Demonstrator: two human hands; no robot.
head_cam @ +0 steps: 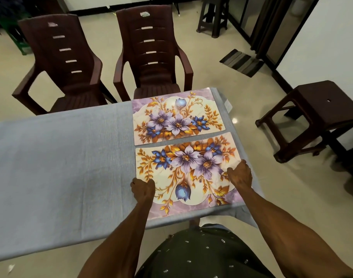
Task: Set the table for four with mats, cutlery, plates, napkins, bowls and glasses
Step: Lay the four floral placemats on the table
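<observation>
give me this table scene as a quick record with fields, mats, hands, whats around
mats laid: two floral, near mat and far mat, apart
surface: grey tablecloth
left hand: fingers curled at near mat's left edge
right hand: on near mat's right edge
seating: two brown chairs, stool
cutlery, plates, glasses: none visible

Two brown chairs beyond the table, two stools, a striped doormat.

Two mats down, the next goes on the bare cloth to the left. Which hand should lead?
Left, probably. The left hand grips the near mat at its left edge, bordering the bare tablecloth; the right hand is at the table's right side.
</observation>
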